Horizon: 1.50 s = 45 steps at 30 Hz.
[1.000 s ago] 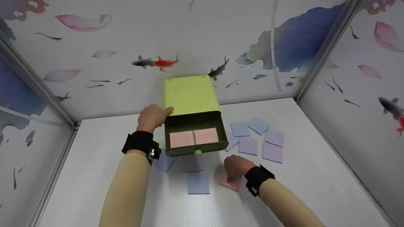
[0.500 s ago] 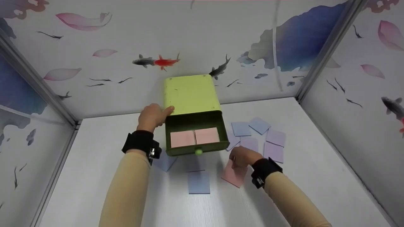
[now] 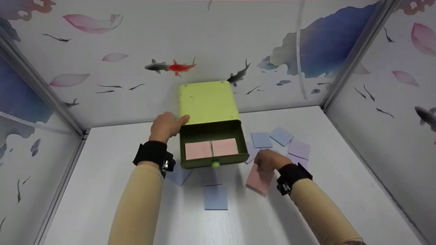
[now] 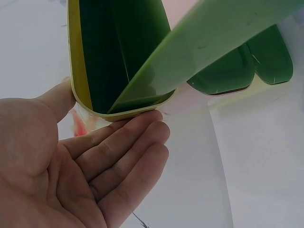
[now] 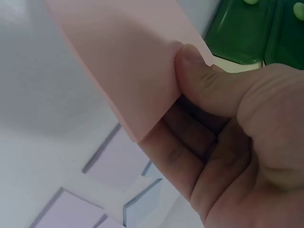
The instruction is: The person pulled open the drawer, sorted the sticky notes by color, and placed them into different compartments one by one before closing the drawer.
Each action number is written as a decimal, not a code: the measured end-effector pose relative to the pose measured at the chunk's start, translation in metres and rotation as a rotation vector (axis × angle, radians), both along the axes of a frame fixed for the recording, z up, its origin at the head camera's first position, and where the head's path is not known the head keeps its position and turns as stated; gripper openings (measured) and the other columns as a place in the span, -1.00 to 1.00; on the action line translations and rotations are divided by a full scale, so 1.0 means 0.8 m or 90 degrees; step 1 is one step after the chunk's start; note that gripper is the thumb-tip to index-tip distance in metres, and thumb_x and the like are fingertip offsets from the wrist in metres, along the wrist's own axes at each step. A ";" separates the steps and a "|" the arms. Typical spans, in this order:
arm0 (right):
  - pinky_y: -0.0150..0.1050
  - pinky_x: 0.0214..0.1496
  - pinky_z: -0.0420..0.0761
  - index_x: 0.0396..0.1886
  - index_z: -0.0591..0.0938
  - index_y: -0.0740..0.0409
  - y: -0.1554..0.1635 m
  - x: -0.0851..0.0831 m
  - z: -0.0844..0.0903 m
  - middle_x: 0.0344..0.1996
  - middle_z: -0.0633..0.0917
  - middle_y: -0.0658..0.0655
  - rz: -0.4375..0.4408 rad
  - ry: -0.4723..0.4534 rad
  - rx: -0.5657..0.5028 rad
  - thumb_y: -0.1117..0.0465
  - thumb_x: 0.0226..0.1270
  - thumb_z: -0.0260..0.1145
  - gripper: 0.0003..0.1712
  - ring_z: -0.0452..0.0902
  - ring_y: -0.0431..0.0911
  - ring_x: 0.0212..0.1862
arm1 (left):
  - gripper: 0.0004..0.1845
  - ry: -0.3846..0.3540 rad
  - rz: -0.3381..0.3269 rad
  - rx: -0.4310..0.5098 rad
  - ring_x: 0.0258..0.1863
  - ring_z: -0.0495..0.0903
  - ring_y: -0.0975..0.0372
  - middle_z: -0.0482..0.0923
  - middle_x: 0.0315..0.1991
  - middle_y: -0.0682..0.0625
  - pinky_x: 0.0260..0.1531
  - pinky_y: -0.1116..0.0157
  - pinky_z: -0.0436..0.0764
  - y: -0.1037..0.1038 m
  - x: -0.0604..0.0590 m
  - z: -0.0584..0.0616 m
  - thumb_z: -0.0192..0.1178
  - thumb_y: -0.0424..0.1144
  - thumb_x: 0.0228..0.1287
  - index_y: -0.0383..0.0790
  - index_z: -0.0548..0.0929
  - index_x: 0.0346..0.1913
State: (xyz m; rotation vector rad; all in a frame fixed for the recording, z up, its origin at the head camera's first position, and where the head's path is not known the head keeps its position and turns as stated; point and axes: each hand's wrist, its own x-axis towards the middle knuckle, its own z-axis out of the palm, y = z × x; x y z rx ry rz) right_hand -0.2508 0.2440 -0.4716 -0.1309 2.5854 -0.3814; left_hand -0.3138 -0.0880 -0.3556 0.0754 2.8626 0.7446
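Beside the open drawer (image 3: pixel 214 149) of the green box (image 3: pixel 207 103), to its right and slightly nearer the person, the right hand (image 3: pixel 269 160) pinches a pink card (image 3: pixel 260 179) between thumb and fingers, the card hanging down toward the table (image 3: pixel 102 177). Two pink cards (image 3: pixel 211 149) already lie flat inside the drawer. The left hand (image 3: pixel 167 126), fingers straight, seems to press the box's left side.

No text, label, brand, number or sign can be read in any view. The green drawer box (image 3: pixel 208 105), the pink card (image 3: pixel 260 178) and the other coloured cards (image 3: pixel 215 197) are seen to be blank, and only painted fish and petals are shown on the walls (image 3: pixel 170 67).
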 end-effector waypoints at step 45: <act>-0.18 -0.20 0.45 -0.14 0.70 0.19 -0.029 -0.047 0.209 -0.30 0.59 0.15 0.118 0.147 0.062 0.40 0.35 0.14 -0.76 0.42 -0.02 -0.28 | -0.37 0.003 0.007 -0.003 -0.57 0.52 0.18 0.48 -0.67 0.04 -0.54 0.32 0.40 0.001 0.001 -0.002 -0.05 0.23 0.42 -0.25 0.62 -0.53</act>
